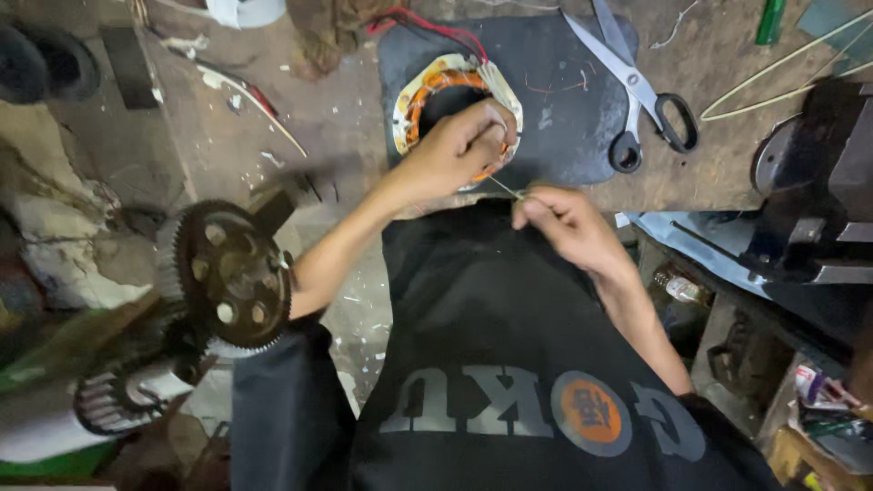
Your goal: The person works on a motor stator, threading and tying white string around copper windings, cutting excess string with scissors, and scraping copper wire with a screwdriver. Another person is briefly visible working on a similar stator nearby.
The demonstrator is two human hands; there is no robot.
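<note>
Thread, thin and taut, runs between my hands: left hand clamped on the stator lying on the dark mat on the counter, right hand pinching it. Too hard a pull could snap it.

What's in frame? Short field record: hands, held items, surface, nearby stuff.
left hand: rests on the motor stator, fingers over the copper windings at its near rim
right hand: pinches a thin strand that runs up to the stator, near the bench edge
stator: ring-shaped, orange windings, white insulation, red leads at the top
surface: dark mat on a worn wooden bench
right of stator: scissors, black handles, lying open
lower left: dark toothed gear
far right: black vise
</note>
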